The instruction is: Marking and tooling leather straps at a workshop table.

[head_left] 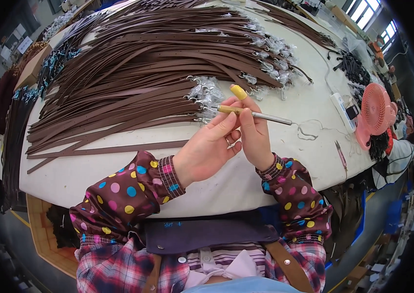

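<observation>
Between both hands, above the near part of the table, I hold a slim pen-like tool (pixel 270 117) with a wood-coloured section and a metal shaft. A thin cord trails off its right end. The fingertips of my left hand (pixel 207 149) are closed round the wood-coloured section; a ring shows on one finger. My right hand (pixel 258 139) pinches the tool beside it, with a yellow cover (pixel 239 92) on a raised fingertip. Just beyond my hands lie brown straps (pixel 114 107) with metal hooks wrapped in clear plastic (pixel 204 90).
A larger pile of brown straps (pixel 168 56) covers the table's far side. On the right are a pink fan (pixel 377 110), a white power strip (pixel 342 112) and a small pink-handled tool (pixel 340 154). One strap (pixel 119 149) lies near my left sleeve. Black straps (pixel 14 141) hang at far left.
</observation>
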`<action>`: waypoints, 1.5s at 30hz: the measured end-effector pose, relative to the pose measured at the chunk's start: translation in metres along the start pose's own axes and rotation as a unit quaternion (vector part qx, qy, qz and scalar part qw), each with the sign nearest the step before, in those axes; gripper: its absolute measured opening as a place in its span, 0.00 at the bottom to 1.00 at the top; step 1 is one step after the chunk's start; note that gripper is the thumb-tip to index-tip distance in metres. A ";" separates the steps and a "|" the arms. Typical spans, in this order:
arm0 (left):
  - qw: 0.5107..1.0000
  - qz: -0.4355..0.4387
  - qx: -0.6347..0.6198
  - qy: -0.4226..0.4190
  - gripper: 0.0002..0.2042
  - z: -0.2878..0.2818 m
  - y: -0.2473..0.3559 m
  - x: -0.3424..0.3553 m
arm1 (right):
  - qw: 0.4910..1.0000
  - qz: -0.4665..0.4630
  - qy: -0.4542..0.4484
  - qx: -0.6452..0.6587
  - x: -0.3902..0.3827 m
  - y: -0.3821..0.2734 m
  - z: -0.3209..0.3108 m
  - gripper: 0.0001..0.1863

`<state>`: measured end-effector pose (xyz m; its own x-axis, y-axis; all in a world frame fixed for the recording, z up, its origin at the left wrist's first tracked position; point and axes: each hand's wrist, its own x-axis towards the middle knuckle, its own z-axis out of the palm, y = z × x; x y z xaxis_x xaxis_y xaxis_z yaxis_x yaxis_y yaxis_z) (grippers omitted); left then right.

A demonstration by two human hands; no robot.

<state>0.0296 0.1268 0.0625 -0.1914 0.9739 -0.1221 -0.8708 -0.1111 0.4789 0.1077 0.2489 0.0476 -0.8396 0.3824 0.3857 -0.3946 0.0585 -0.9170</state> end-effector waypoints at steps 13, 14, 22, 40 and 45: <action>0.710 0.053 0.684 0.162 0.09 -0.059 0.079 -0.075 | 0.978 0.197 0.006 0.074 -0.013 -0.008 -0.016 0.14; 0.656 0.081 0.742 0.111 0.12 -0.058 0.076 -0.072 | 0.977 0.205 -0.009 0.051 -0.010 -0.009 -0.007 0.12; 0.612 0.099 0.784 0.027 0.18 -0.063 0.056 -0.036 | 0.975 0.209 -0.072 0.034 -0.001 0.010 0.004 0.10; 0.782 -0.022 0.609 0.132 0.05 -0.071 0.052 -0.039 | 0.982 0.138 -0.075 -0.104 -0.002 0.036 0.019 0.10; 0.804 0.002 0.576 0.146 0.07 -0.070 0.050 -0.037 | 0.970 0.186 -0.103 -0.120 -0.007 0.034 0.012 0.11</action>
<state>-0.0385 0.0717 0.0303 -0.4382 0.8668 -0.2380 0.0952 0.3080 0.9466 0.0957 0.2373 0.0149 -0.9736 0.2278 0.0130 0.0273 0.1732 -0.9845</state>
